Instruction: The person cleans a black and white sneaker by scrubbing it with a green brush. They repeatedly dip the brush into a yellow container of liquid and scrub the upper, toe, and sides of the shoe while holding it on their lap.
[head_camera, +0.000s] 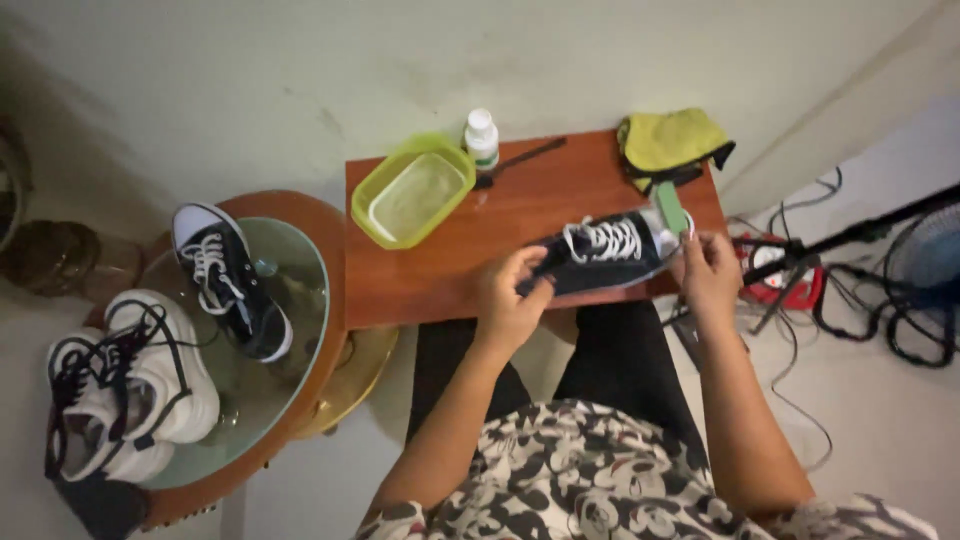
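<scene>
A person sits and looks down at a small wooden counter (440, 270) in the middle of the picture. The left hand (508, 300) holds the toe end of a dark sneaker (600, 255) with white laces. Its fingers are curled round the shoe. The shoe lies on its side at the front edge of the counter, right of the middle.

The right hand (708, 272) is at the heel end of the shoe. Its fingers pinch a small green thing (671, 208) that touches the heel. I cannot tell what the green thing is.

At the back of the counter sits a green plastic tub (412, 190) with clear water in it. Just beside the tub stands a small white bottle (482, 138). A thin dark brush (520, 160) lies near the bottle. A yellow cloth (672, 142) is bunched up at the upper right corner of the counter.

On the left of the picture is a round glass table (300, 300). Another dark sneaker (232, 280) lies on it. A pair of white chunky shoes (125, 385) sits at the lower left. Black wires (880, 300) lie on the floor at the right.
</scene>
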